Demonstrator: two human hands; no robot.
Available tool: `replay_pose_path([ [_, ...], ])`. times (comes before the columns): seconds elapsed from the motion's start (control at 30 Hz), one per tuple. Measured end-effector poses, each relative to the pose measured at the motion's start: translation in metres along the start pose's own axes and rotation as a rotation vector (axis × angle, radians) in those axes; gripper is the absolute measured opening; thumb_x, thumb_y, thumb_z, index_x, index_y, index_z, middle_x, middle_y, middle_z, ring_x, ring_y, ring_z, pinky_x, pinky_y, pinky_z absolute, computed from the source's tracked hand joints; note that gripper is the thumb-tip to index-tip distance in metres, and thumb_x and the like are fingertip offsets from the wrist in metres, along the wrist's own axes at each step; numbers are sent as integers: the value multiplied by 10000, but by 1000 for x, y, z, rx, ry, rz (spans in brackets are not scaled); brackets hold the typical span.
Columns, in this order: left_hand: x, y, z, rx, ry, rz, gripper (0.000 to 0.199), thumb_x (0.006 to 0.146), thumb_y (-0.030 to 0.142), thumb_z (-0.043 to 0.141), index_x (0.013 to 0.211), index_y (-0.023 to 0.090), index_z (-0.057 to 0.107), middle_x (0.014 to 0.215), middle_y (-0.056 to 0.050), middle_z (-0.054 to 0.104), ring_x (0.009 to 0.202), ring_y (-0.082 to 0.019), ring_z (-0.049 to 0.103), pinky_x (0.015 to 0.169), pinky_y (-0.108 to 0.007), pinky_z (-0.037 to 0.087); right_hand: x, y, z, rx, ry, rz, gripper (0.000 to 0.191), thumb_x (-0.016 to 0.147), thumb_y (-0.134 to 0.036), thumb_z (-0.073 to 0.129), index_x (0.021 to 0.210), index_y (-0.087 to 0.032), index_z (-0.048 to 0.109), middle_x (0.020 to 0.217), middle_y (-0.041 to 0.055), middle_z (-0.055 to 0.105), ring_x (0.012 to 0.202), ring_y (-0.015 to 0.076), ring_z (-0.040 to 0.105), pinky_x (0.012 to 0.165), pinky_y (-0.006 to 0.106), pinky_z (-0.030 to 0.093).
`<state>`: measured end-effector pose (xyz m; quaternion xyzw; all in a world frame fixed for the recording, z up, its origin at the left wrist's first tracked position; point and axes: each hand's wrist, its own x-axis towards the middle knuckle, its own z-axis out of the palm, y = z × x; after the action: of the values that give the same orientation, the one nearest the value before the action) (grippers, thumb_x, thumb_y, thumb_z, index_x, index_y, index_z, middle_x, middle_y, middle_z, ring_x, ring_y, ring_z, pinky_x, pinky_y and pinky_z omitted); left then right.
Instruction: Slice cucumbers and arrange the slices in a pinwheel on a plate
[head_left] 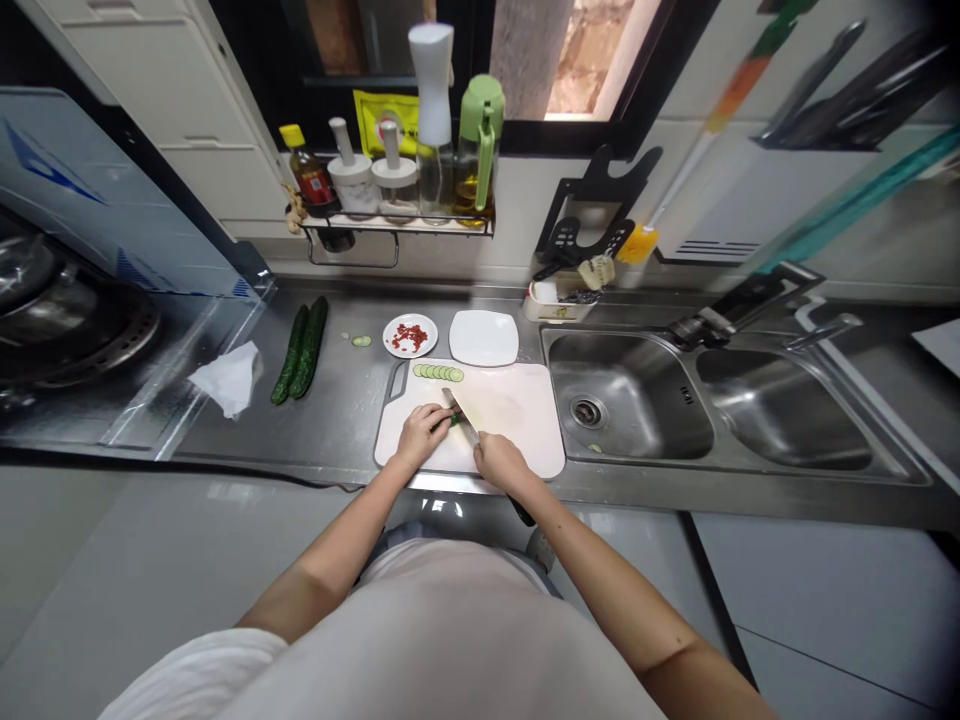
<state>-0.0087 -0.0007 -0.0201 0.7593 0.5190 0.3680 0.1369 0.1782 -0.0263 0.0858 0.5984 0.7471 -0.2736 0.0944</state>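
Note:
My left hand (pixel 424 433) is closed on a short piece of dark green cucumber (pixel 455 416) on the white cutting board (pixel 517 400). In my right hand (pixel 501 462) is a kitchen knife (pixel 463 414), its blade pointing away from me and to the left, against or very near the cucumber. Most of the cucumber piece is hidden by my fingers and the blade. A row of overlapping cucumber slices (pixel 439 373) lies along the board's far left edge. Two whole cucumbers (pixel 300 350) rest side by side on the steel counter, left of the board.
Behind the board stand a small plate of chopped red pieces (pixel 410 336) and a white square plate (pixel 484 338). A double sink (pixel 630 395) opens at the right. A crumpled white tissue (pixel 227 380) lies left; a spice rack (pixel 397 225) hangs on the wall.

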Motion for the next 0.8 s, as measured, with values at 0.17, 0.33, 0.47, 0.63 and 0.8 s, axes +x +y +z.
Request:
replay_pose_path([
  [0.17, 0, 2, -2, -3, -5, 2, 197, 887, 254, 564, 1030, 229, 696, 988, -50, 660, 939, -174, 592, 862, -324, 487, 14, -6, -1, 8, 20, 2, 318, 916, -188, 374, 1121, -111, 605, 1051, 178, 680, 974, 245, 640, 774, 293, 428],
  [0.33, 0, 2, -2, 6, -6, 11, 199, 890, 254, 559, 1037, 234, 692, 986, -52, 659, 940, -174, 593, 862, -324, 485, 29, -15, -4, 29, 38, -3, 352, 910, -177, 392, 1196, -115, 587, 1083, 169, 678, 1016, 233, 634, 801, 277, 432],
  [0.47, 0, 1, -1, 8, -4, 23, 202, 891, 255, 557, 1044, 236, 688, 984, -53, 656, 935, -173, 592, 857, -323, 485, 30, -15, -4, 36, 45, -9, 354, 911, -177, 393, 1201, -118, 586, 1079, 165, 681, 1016, 233, 634, 799, 279, 434],
  [0.63, 0, 1, -1, 5, 5, 23, 197, 890, 256, 558, 1035, 232, 690, 988, -51, 655, 936, -172, 590, 851, -320, 486, 11, -5, 3, 16, 30, -13, 319, 910, -179, 383, 1127, -114, 607, 1057, 170, 683, 979, 239, 639, 777, 288, 431],
  [0.8, 0, 2, -1, 0, 14, 19, 183, 883, 246, 567, 1016, 229, 692, 989, -47, 659, 933, -172, 591, 855, -321, 486, -7, 6, 9, -10, -25, 18, 304, 908, -186, 383, 1098, -122, 611, 1029, 171, 685, 944, 242, 644, 746, 292, 428],
])
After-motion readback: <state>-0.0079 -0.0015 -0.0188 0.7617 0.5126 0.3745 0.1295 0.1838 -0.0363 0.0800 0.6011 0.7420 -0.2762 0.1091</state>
